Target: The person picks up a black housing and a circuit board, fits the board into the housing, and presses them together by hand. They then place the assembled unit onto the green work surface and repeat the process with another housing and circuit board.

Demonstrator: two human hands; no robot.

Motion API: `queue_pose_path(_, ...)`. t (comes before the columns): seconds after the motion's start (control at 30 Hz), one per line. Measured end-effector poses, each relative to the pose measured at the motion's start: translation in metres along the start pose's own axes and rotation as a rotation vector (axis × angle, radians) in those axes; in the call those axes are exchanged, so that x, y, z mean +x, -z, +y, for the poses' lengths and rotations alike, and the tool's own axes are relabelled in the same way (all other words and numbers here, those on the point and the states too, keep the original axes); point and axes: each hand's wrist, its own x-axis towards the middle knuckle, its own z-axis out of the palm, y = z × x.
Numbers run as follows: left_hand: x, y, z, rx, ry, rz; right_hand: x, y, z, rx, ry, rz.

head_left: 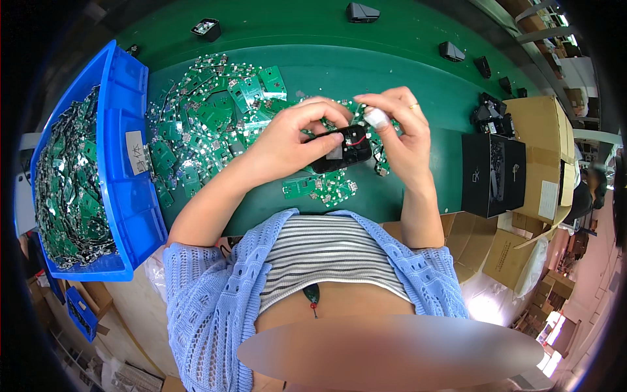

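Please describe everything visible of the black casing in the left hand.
The black casing, seemingly plastic, is round-cornered and open toward the camera, showing a red wire and a flat greyish rectangle inside. The left hand holds it over the green table, thumb on it; whether the right hand touches it is unclear.

Electronics assembly workshop: green desk (398,72) heaped with loose circuit boards (248,93), blue plastic bin (128,209) full of more boards (68,196), open black casing (358,157) with red wire (356,142) being handled, black plastic housings (363,12) along far side, cardboard cartons (534,189) at right.
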Motion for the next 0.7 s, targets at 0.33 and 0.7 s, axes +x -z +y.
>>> queue_pose_path(0.33,0.005,0.006,-0.011,-0.192,0.103,0.359,0.002,-0.006,0.011,0.653,-0.425,0.154)
queue_pose_path(0.7,0.007,0.000,-0.017,0.020,-0.089,0.523,-0.012,-0.008,-0.017,0.865,-0.326,0.072)
